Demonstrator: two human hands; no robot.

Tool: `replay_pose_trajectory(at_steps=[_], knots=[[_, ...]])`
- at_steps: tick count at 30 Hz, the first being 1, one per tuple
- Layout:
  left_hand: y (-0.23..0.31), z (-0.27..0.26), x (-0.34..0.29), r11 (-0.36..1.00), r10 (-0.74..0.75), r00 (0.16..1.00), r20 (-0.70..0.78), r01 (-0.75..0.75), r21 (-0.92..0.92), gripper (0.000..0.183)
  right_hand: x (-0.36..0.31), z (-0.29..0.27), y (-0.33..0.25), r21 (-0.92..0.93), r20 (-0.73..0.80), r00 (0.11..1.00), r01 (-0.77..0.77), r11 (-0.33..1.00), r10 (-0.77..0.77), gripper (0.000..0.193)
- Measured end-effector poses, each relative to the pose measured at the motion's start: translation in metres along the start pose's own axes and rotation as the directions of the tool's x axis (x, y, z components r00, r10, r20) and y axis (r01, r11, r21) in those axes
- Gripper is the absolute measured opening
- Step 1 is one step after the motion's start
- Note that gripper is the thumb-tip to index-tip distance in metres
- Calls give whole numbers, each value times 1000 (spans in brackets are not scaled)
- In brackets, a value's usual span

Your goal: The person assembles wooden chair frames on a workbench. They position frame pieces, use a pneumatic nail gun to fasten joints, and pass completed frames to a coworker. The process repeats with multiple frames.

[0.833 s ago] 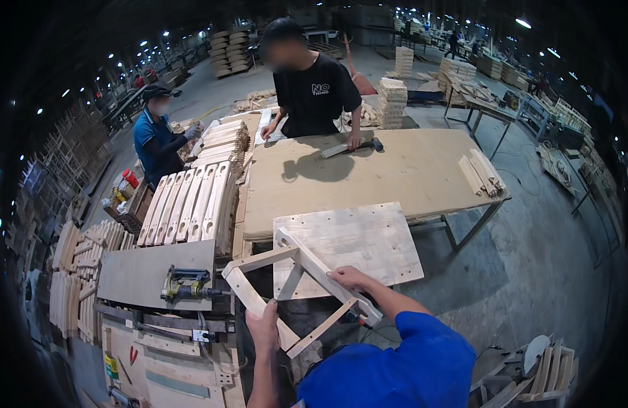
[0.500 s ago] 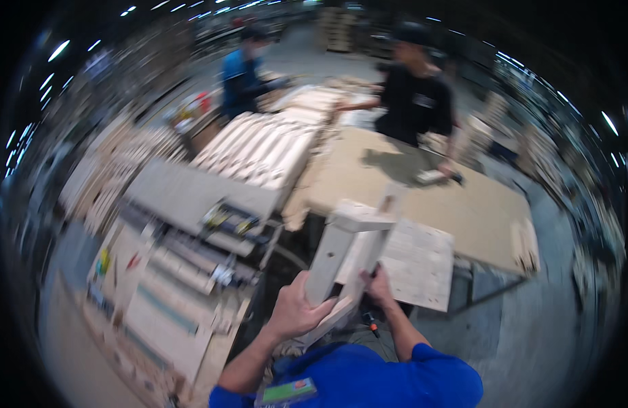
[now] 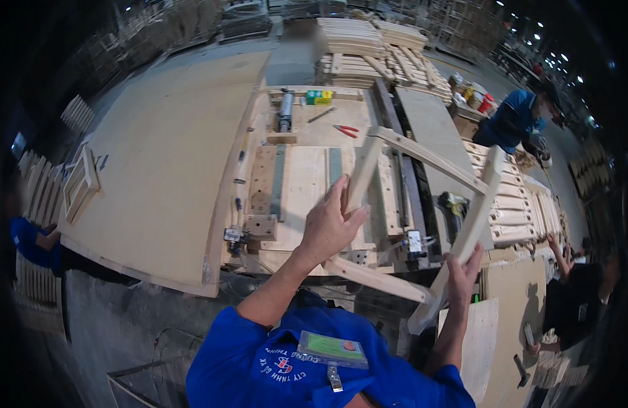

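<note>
Head view: four-sided wooden frame (image 3: 476,211) is up in both hands, tilted, between the person's torso and the wooden jig (image 3: 304,228), overlapping the jig's right side in view. Can't tell if it touches anything below. Left hand (image 3: 336,228) grasps the left rail, thumb along the near side. Right hand (image 3: 461,273) is wrapped round the lower part of the thicker right-hand member. Two thinner rails join the sides, one at the far end, one at the near end.

On the jig: green strips (image 3: 278,180), red-handled pliers (image 3: 346,130), green-and-yellow box (image 3: 319,98). Yellow-green power tool (image 3: 454,209) sits right of the jig, just beside the frame in view; exact type unclear. Left of the jig: big plywood panel (image 3: 164,163), smaller wooden frame (image 3: 81,182) at its left edge. Right: row of slotted wooden parts (image 3: 510,212), co-worker in blue (image 3: 515,115) beyond. Hammer (image 3: 521,371) lies near a co-worker in black (image 3: 578,306).
</note>
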State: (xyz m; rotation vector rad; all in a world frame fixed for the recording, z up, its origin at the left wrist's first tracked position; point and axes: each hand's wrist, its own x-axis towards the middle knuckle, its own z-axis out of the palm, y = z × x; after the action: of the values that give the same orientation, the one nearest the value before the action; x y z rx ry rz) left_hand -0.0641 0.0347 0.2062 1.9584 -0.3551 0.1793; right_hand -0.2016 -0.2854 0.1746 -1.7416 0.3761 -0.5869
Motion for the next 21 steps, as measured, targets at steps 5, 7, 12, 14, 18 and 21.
replay_pose_trajectory(at_steps=[5,7,12,14,18,21], knots=[[-56,-30,3,839,320,946,47,-306,451,67,89,129,20,-151,198,980,50,987,-19,67],[-82,-34,3,813,319,922,221,-386,436,67,107,178,21,-101,270,952,-121,987,144,65],[-143,-27,23,799,206,900,384,-381,464,54,140,249,66,-299,239,947,-139,944,215,70],[-167,-23,33,806,68,901,429,-303,509,45,151,267,85,-362,244,955,-72,929,169,70],[-190,-23,41,810,-75,902,425,-194,554,35,160,300,109,-423,261,952,-36,905,160,69],[-204,-20,39,812,-107,913,394,-148,564,34,165,314,119,-404,343,912,-72,912,224,68]])
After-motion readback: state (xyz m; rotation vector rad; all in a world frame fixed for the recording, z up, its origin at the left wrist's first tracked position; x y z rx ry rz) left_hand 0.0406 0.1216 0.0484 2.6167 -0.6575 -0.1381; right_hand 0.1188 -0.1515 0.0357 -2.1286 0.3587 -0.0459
